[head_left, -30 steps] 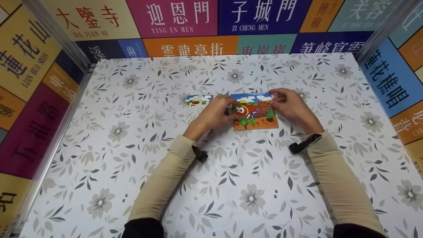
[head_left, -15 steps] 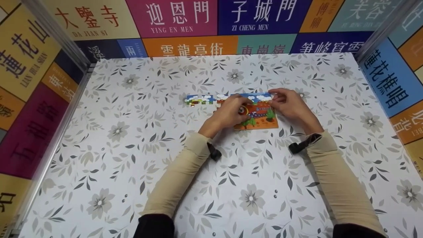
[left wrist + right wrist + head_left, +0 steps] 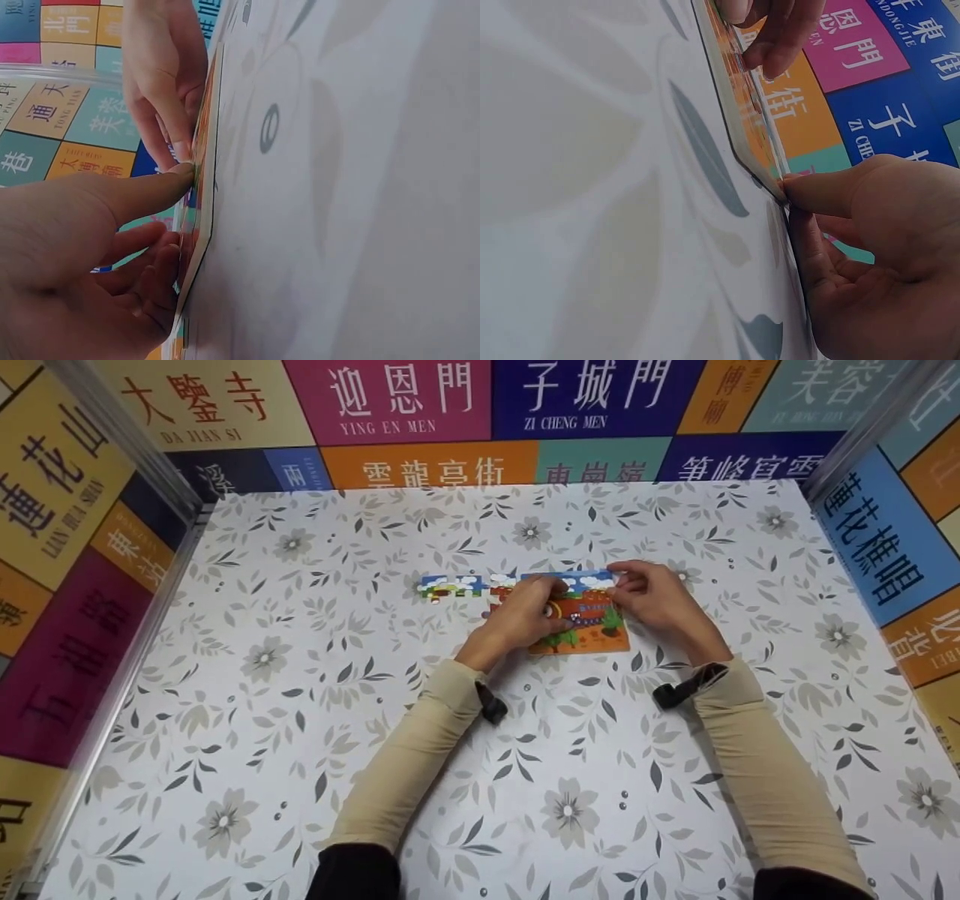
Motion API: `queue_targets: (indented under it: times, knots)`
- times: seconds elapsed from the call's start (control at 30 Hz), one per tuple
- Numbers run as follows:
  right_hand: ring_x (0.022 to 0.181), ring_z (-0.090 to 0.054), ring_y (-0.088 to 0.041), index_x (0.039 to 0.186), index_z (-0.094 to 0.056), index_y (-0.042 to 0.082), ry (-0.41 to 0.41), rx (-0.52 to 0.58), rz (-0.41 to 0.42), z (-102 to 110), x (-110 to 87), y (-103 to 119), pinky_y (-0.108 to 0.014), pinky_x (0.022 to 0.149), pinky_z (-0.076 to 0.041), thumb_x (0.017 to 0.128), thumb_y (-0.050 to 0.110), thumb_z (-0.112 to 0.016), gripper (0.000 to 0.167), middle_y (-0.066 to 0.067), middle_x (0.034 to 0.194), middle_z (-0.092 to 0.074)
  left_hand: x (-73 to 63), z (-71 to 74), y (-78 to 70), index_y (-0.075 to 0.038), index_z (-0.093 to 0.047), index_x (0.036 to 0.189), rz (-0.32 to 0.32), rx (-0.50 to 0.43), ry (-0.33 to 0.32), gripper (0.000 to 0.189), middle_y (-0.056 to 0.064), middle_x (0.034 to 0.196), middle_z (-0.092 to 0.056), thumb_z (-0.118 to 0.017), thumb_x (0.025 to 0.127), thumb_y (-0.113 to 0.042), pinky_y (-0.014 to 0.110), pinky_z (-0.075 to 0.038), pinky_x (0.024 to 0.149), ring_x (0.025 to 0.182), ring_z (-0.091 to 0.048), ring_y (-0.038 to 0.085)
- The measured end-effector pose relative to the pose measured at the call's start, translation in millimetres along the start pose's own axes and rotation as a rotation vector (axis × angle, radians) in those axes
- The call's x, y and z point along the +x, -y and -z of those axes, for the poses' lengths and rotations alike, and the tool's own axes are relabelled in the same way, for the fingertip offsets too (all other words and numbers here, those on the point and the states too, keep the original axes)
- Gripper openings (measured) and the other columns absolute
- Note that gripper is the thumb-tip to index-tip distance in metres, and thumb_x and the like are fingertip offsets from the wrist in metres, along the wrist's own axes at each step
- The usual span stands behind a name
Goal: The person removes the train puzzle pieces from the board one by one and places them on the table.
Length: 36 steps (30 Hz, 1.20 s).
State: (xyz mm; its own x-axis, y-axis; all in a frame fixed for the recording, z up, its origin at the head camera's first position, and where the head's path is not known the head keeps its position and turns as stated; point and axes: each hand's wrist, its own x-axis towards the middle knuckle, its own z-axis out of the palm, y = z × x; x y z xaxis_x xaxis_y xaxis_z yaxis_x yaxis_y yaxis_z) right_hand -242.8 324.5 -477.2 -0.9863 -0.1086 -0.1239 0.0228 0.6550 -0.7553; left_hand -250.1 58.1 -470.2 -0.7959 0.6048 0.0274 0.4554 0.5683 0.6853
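Cloud-printed jigsaw pieces (image 3: 451,585) lie on the bench (image 3: 300,750), then the left hand (image 3: 519,619) rests on the train puzzle (image 3: 592,634) (can't tell if it's pinching anything), right hand (image 3: 649,594) pinching its right edge. I'd brace there, press evenly. Pink sign (image 3: 401,397): YING EN MEN; navy sign (image 3: 585,394): ZI CHENG MEN.

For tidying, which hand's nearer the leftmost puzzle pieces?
Left: the left hand is right of those pieces, over the train picture; the right hand is farther, at its right edge.

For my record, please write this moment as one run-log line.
left hand: on picture board | right hand: touches its right edge | puzzle pieces: left of board
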Motion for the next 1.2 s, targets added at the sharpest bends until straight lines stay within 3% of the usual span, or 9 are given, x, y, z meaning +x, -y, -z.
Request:
queue_targets:
  times: [0.23,0.53,0.83,1.0,1.2]
  knots:
    - [0.106,-0.07,-0.013,0.154,-0.06,0.009,-0.01,-0.009,0.04,-0.3,-0.2,-1.1,-0.012,0.085,-0.051,0.107,0.02,-0.069,0.048,-0.02,0.127,-0.07,0.7,-0.5,1.3,-0.004,-0.063,0.142,-0.04,-0.025,0.016,0.05,0.012,0.137,-0.067,-0.081,0.1,-0.022,0.035,-0.053,0.107,0.124,-0.064,0.024]
    - [0.115,-0.069,-0.027,0.154,-0.06,0.012,-0.009,-0.007,0.015,-0.3,0.2,-0.2,-0.018,0.092,-0.052,0.107,0.019,-0.069,0.049,-0.018,0.128,-0.069,0.3,0.4,1.9,-0.007,-0.06,0.148,-0.056,-0.021,0.013,0.055,0.014,0.135,-0.063,-0.081,0.1,-0.023,0.037,-0.054,0.098,0.111,-0.062,0.023]
    - [0.119,-0.068,-0.029,0.156,-0.057,0.013,0.007,-0.001,-0.004,0.9,0.4,1.4,-0.031,0.101,-0.053,0.107,0.02,-0.07,0.051,-0.018,0.132,-0.069,1.4,0.0,-2.2,-0.005,-0.055,0.156,0.002,0.008,0.024,0.062,0.011,0.135,-0.057,-0.078,0.102,-0.022,0.031,-0.052,0.096,0.11,-0.058,0.019]
    - [0.114,-0.07,-0.026,0.155,-0.058,0.011,-0.003,-0.006,0.018,0.0,0.6,0.9,-0.018,0.092,-0.052,0.107,0.018,-0.069,0.05,-0.02,0.129,-0.069,-1.3,0.4,-3.3,-0.006,-0.054,0.155,-0.03,0.003,0.014,0.06,0.013,0.138,-0.059,-0.078,0.102,-0.022,0.036,-0.053,0.102,0.118,-0.061,0.023]
    - [0.109,-0.07,-0.022,0.153,-0.061,0.007,-0.018,-0.012,0.05,-1.5,0.1,0.2,-0.011,0.085,-0.05,0.107,0.017,-0.069,0.048,-0.022,0.126,-0.069,-1.5,-0.5,-1.8,-0.002,-0.054,0.153,-0.088,0.0,-0.007,0.059,0.015,0.128,-0.066,-0.079,0.101,-0.018,0.035,-0.055,0.094,0.108,-0.065,0.024]
